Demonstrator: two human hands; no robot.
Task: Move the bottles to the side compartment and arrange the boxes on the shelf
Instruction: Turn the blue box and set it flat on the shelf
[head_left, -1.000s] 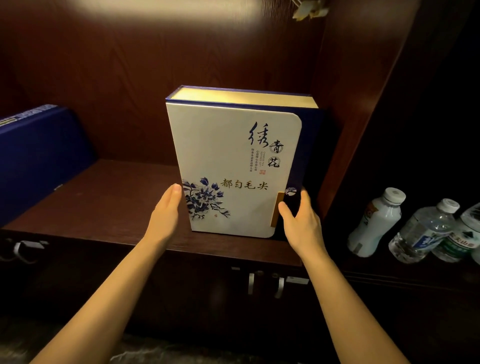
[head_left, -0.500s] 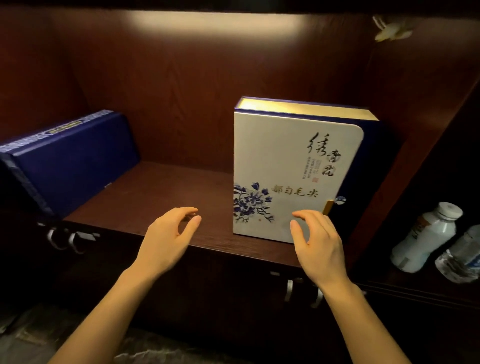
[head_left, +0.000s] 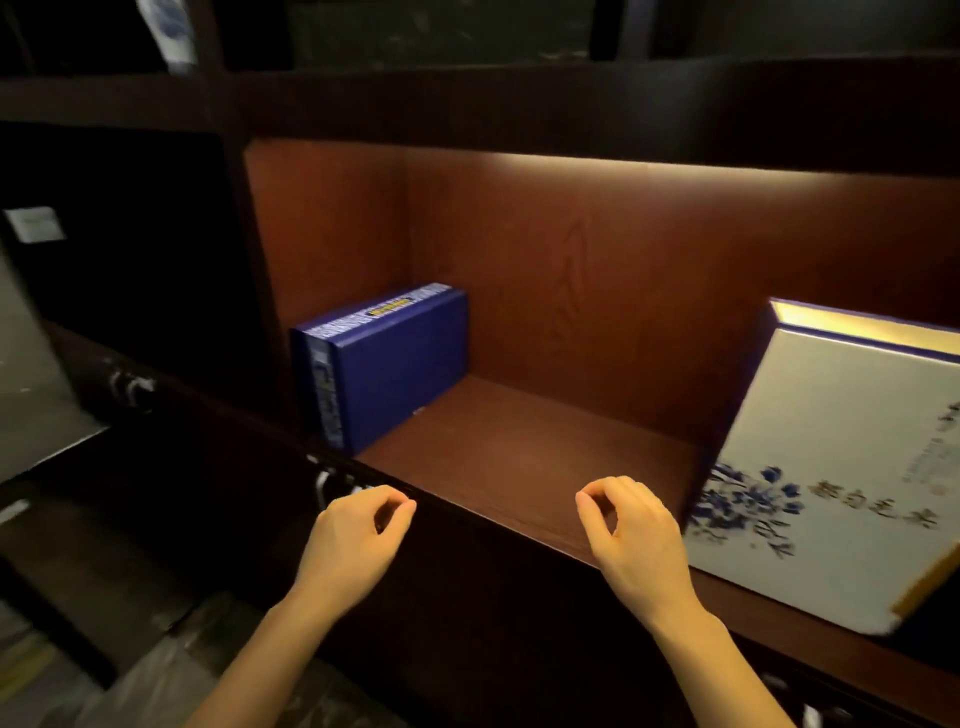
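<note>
Both hands, left (head_left: 358, 540) and right (head_left: 631, 540), hover loosely curled and empty before the shelf (head_left: 519, 457); the stiff, probably light blue box (head_left: 395, 364) looks best gripped by its two side faces.

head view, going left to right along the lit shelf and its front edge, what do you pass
blue box standing at the left wall → left hand, empty, at the shelf's front edge → bare shelf board → right hand, empty → white box with blue flowers standing at the right
</note>
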